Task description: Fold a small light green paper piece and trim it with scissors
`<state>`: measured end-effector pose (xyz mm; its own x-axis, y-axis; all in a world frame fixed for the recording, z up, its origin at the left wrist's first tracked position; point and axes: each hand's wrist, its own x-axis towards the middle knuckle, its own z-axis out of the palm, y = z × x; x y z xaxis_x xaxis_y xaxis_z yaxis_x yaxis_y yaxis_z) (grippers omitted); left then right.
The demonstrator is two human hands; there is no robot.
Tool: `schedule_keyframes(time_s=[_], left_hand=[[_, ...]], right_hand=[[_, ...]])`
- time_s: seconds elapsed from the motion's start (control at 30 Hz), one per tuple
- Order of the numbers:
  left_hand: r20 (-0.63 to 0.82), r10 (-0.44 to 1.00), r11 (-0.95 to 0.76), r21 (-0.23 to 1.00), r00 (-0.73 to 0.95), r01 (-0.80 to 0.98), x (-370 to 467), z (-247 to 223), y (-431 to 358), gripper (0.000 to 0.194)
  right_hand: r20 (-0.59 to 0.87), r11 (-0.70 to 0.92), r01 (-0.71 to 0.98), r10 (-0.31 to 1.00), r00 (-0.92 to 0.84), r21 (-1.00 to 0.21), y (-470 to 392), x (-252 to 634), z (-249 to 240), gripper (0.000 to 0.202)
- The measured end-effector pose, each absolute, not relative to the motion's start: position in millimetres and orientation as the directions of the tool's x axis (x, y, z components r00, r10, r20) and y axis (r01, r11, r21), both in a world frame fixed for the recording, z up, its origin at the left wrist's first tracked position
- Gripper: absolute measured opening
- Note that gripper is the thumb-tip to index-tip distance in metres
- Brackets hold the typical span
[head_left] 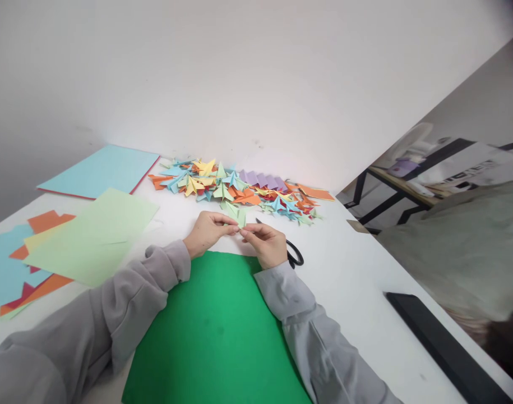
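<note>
Between my two hands is a small light-green folded paper (236, 215), its upper part fanning out like wings. My left hand (209, 231) pinches its lower left side with thumb and forefinger. From the right, the fingertips of my right hand (268, 243) close on its lower edge, meeting the left fingertips. Both hands are just past the far edge of a green sheet (218, 320). Black-handled scissors (296, 253) lie partly hidden behind my right hand. Beyond the hands spreads a pile of small folded paper shapes (229, 182) in several colours.
A stack of coloured sheets (98, 171) with blue on top lies at the back left. Loose cut paper (92, 235) overlaps nearer on the left. On the right side of the white table (344, 269) is a long black object (433, 336). A wall stands behind.
</note>
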<state>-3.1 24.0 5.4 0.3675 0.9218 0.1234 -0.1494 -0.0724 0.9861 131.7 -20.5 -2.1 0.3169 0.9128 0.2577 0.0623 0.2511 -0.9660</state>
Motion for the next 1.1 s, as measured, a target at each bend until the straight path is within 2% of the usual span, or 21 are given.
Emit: schedule_keyframes(time_s=[0.23, 0.4, 0.7, 1.1], left_hand=[[0.203, 0.918, -0.17, 0.977, 0.34, -0.127, -1.9, 6.1, 21.2, 0.013], [0.16, 0.922, -0.115, 0.983, 0.353, -0.144, -1.5, 8.9, 19.1, 0.014], [0.144, 0.908, -0.045, 0.967, 0.392, -0.25, -0.6, 8.6, 20.1, 0.023], [0.124, 0.915, -0.019, 0.964, 0.385, -0.265, -1.2, 8.8, 18.7, 0.028]], right_hand=[[0.185, 0.214, -0.066, 0.934, 0.306, -0.975, -18.9, 131.2, -6.2, 0.019], [0.141, 0.187, -0.124, 0.941, 0.308, -0.974, -17.7, 131.1, -8.4, 0.02], [0.172, 0.219, -0.108, 0.926, 0.335, -0.97, -17.1, 131.6, -9.1, 0.02], [0.179, 0.208, -0.045, 0.918, 0.355, -0.977, -18.2, 129.8, -6.9, 0.02]])
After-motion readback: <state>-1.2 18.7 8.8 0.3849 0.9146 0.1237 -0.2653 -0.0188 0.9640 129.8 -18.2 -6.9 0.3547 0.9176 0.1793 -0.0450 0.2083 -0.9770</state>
